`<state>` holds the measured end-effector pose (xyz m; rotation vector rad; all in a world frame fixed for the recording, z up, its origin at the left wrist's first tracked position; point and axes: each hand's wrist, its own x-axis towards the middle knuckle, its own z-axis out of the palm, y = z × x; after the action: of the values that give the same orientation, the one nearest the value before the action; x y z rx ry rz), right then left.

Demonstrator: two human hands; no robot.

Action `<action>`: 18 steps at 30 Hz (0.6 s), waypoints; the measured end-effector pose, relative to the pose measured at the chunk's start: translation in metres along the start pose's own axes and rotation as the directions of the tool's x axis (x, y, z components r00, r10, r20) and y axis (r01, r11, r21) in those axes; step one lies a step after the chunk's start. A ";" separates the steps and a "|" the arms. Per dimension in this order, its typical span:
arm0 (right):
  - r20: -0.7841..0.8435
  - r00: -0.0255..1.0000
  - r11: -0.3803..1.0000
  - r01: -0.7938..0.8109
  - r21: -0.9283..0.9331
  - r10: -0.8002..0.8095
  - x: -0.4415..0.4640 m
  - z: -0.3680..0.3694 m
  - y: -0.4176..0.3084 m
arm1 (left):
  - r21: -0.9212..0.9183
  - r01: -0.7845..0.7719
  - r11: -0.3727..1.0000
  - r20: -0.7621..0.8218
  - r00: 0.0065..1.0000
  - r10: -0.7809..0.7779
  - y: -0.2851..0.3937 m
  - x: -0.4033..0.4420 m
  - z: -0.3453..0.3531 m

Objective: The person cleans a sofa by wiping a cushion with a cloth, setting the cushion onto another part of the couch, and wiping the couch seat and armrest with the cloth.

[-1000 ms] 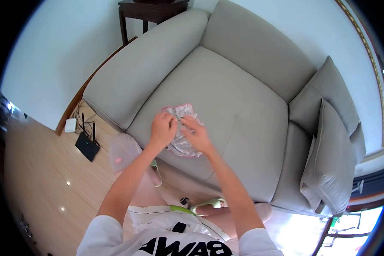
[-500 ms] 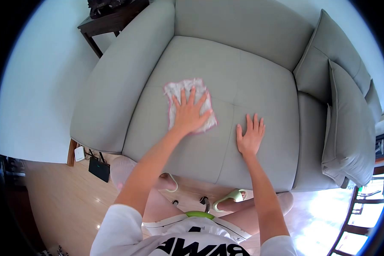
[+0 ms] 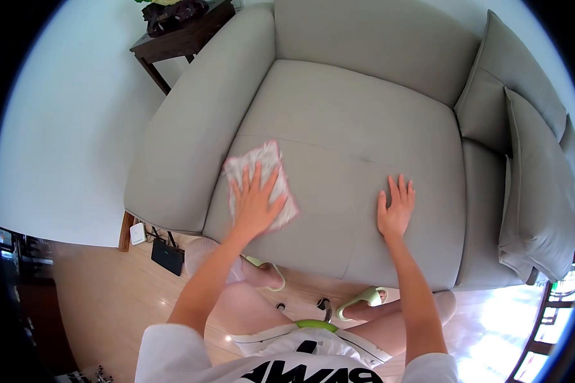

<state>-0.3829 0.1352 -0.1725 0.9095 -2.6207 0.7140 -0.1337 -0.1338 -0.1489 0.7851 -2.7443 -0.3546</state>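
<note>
While the left hand point(image 3: 255, 204) is lying palm down with its fingers spread, it is pressing on the pink-edged cloth point(image 3: 267, 158), which is resting near the left end of the sofa seat point(image 3: 338, 121). The right hand point(image 3: 397, 207) is resting on the bare seat nearer the right end, palm down, with its thumb held out and its fingers slightly parted.

Half a second ago both hands were already flat, but the cloth is now lying closer to the left armrest point(image 3: 198, 127) and the front edge point(image 3: 300, 267) (it is also sitting at a different angle). A second ago the two hands were handling it in a gathered state; now it is spreading out under the left hand alone.

The cloth's left corner is reaching the crease beside the armrest. The seat's grey surface is stretching between the hands and back toward the backrest point(image 3: 370, 38), while a seam is running along its right side, past the right hand. Beyond that seam, loose cushions point(image 3: 536, 179) are leaning at the sofa's right.
</note>
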 end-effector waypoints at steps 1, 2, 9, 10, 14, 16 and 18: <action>0.002 1.000 1.000 -0.006 0.000 0.006 -0.001 0.000 -0.001 | -0.001 -0.015 1.000 0.006 1.000 0.015 -0.006 -0.027 -0.004; 0.004 1.000 1.000 -0.016 -0.002 0.016 -0.002 0.000 -0.003 | -0.002 -0.032 0.999 0.015 0.999 0.032 -0.010 -0.038 -0.007; -0.014 1.000 0.999 -0.011 -0.040 0.011 -0.003 0.001 -0.010 | -0.001 -0.080 0.997 0.046 0.996 0.080 -0.040 0.058 0.001; -0.018 1.000 0.999 -0.008 -0.042 0.008 -0.003 0.001 -0.009 | 0.017 -0.096 0.995 0.021 0.995 0.096 -0.052 0.086 0.013; -0.026 1.000 0.998 -0.001 -0.060 0.000 -0.002 0.004 -0.003 | -0.012 -0.085 0.996 -0.018 0.996 0.084 -0.089 0.185 0.041; -0.040 0.999 0.998 -0.008 -0.060 0.005 -0.003 0.006 -0.001 | -0.037 -0.073 0.997 -0.027 0.997 0.072 -0.088 0.202 0.040; -0.045 0.999 0.999 -0.004 -0.043 0.002 -0.007 0.007 -0.001 | -0.045 -0.062 0.997 -0.048 0.997 0.060 -0.091 0.195 0.039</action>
<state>-0.3774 0.1350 -0.1808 0.8674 -2.5889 0.6677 -0.2623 -0.3089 -0.1769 0.6870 -2.6996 -0.3812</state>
